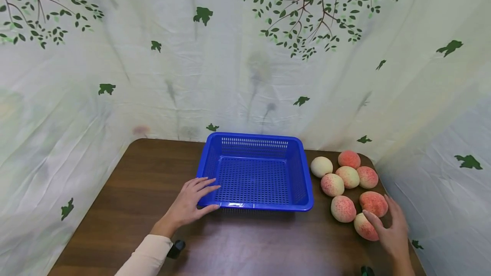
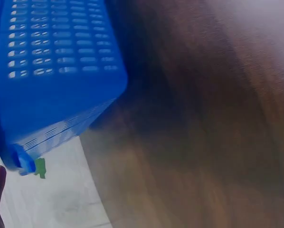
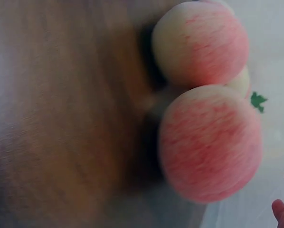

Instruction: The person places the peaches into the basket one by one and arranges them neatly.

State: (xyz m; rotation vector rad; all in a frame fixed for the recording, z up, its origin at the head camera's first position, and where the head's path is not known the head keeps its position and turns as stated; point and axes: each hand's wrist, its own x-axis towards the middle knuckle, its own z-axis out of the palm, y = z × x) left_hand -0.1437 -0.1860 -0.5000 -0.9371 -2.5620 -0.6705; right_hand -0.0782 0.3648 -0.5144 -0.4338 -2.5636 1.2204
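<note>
A blue plastic basket with slotted walls stands on the table, nothing inside it. My left hand rests at its near left corner, fingers fairly straight over the rim and thumb along the front edge. In the left wrist view the basket's wall fills the upper left. To the right lie several pink and cream peaches. My right hand is over the nearest ones, thumb and fingers spread beside a red peach and a paler peach. Contact with them is hard to tell. The right wrist view shows a large peach up close.
More peaches, such as a cream one and a red one, sit close to the basket's right side and the table's back right corner. Behind the brown wooden table hangs a pale leaf-printed cloth.
</note>
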